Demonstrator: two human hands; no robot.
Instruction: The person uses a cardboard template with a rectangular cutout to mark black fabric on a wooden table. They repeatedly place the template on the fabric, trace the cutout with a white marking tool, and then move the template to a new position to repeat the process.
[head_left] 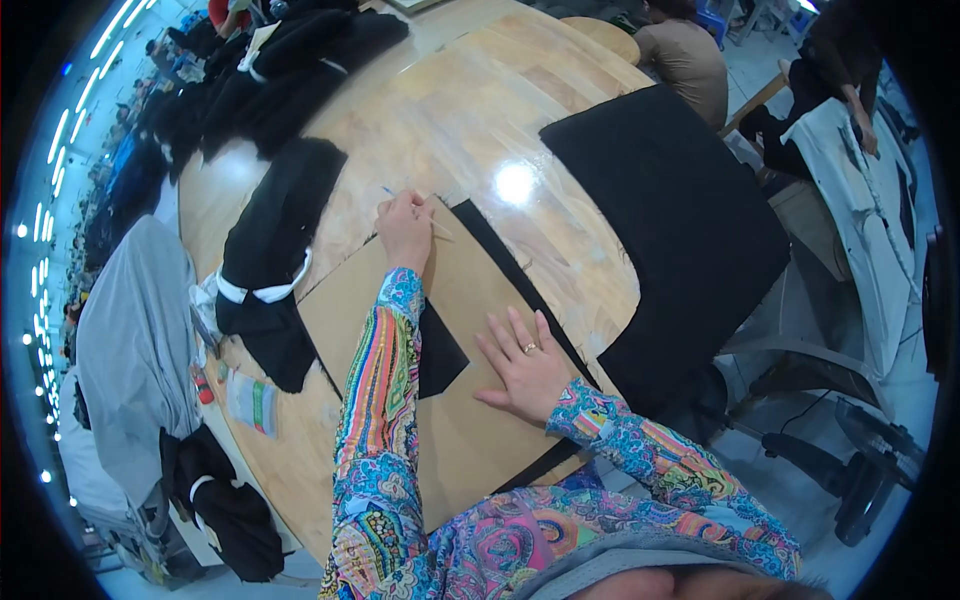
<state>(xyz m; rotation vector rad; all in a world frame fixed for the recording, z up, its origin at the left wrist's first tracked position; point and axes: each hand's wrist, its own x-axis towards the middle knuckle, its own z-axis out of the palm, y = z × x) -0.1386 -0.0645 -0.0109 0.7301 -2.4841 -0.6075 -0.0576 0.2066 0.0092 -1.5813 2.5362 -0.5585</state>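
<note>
A large brown cardboard pattern [470, 450] lies on black fabric [510, 270], whose edge shows along the right side. More black fabric shows in a dark angular area [440, 352] in the middle of the cardboard. My left hand [404, 228] is closed at the far edge of the cardboard, around a thin pen-like stick [388, 190] with a blue end. Flat on the cardboard, with fingers spread, rests my right hand [528, 368], which wears a ring.
Another black fabric piece [680, 220] hangs over the table's right edge. At left lie a black bundle tied with a white strip [270, 290], a small plastic packet [252, 402] and grey cloth [140, 350]. Black fabric piles [300, 80] cover the far left. People sit beyond the wooden table [450, 110].
</note>
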